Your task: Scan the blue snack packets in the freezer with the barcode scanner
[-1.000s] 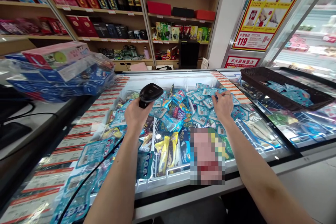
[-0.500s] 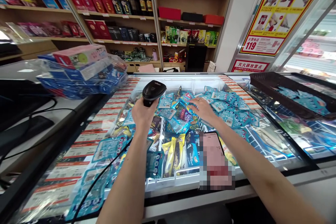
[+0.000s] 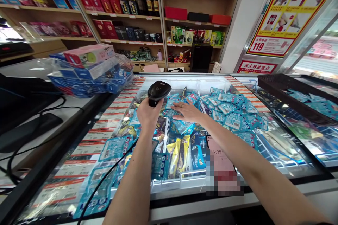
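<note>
My left hand (image 3: 149, 114) is closed round the handle of a black barcode scanner (image 3: 158, 90), whose head tilts up over the freezer. From its grip a black cable runs down along my forearm. My right hand (image 3: 187, 110) reaches over the middle of the freezer with fingers stretched out, close to the blue packets (image 3: 173, 103) there; whether it touches them I cannot tell. A pile of blue packets (image 3: 233, 109) with printed labels lies to the right of this hand. Nearer to me are yellow ice cream wrappers (image 3: 179, 151) in a white wire basket (image 3: 191, 175).
A phone (image 3: 221, 161), partly blurred, lies at the freezer's front edge under my right forearm. More blue packets (image 3: 97, 182) lie at the left front. Plastic-wrapped boxes (image 3: 92, 74) stand at the left, and a dark crate (image 3: 295, 100) rests at the right. Shelves of goods line the back.
My right hand has moved left, from the edge of the right-hand packet pile towards the scanner, and its fingers have straightened. My left hand keeps its hold on the scanner. The view has shifted slightly.
</note>
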Tool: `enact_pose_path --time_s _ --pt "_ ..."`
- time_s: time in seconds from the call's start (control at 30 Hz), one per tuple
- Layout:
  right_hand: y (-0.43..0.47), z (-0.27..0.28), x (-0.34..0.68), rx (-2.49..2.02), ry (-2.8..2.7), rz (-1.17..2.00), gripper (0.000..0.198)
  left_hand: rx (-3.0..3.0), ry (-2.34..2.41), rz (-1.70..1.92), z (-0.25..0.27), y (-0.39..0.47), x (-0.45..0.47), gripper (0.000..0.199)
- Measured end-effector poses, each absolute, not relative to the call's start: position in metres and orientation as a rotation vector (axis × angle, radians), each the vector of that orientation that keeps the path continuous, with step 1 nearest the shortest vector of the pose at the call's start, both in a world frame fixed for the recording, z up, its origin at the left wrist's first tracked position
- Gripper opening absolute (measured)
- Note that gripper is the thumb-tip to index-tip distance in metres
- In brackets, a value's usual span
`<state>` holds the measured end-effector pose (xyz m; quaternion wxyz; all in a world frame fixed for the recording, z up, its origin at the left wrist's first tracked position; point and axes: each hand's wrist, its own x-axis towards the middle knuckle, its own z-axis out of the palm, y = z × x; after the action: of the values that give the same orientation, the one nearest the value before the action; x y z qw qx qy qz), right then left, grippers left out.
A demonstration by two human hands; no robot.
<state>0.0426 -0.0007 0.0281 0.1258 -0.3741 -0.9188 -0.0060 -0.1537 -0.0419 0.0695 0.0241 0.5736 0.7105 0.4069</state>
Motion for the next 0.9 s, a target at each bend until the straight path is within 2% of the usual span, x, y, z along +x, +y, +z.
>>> enact_pose_path --time_s 0.27,0.37,0.43,0.6,0.7,0.77,0.9 --pt "-0.010 0.036 0.085 -1.282 -2.511 0.072 0.041 1.852 2.163 1.165 0.068 -0.043 -0.148 0.051" --pt "-0.001 0.034 0.092 -1.413 -2.353 0.018 0.036 1.932 2.104 1.109 0.068 -0.045 -0.144 0.050" --pt "0.006 0.032 0.094 -1.461 -2.324 0.003 0.041 1.966 2.080 1.093 0.068 -0.046 -0.142 0.050" --pt "0.020 0.032 0.097 -1.485 -2.429 0.131 0.067 1.961 2.074 1.052 0.069 -0.045 -0.139 0.052" --pt "0.019 0.035 0.102 -1.601 -2.335 0.155 0.070 1.976 2.061 1.049 0.069 -0.044 -0.138 0.053" --pt "0.013 0.038 0.108 -1.670 -2.232 0.164 0.063 1.981 2.051 1.054 0.069 -0.045 -0.137 0.054" --pt "-0.006 0.045 0.133 -1.661 -1.926 0.213 0.035 2.006 1.982 1.063 0.069 -0.046 -0.133 0.055"
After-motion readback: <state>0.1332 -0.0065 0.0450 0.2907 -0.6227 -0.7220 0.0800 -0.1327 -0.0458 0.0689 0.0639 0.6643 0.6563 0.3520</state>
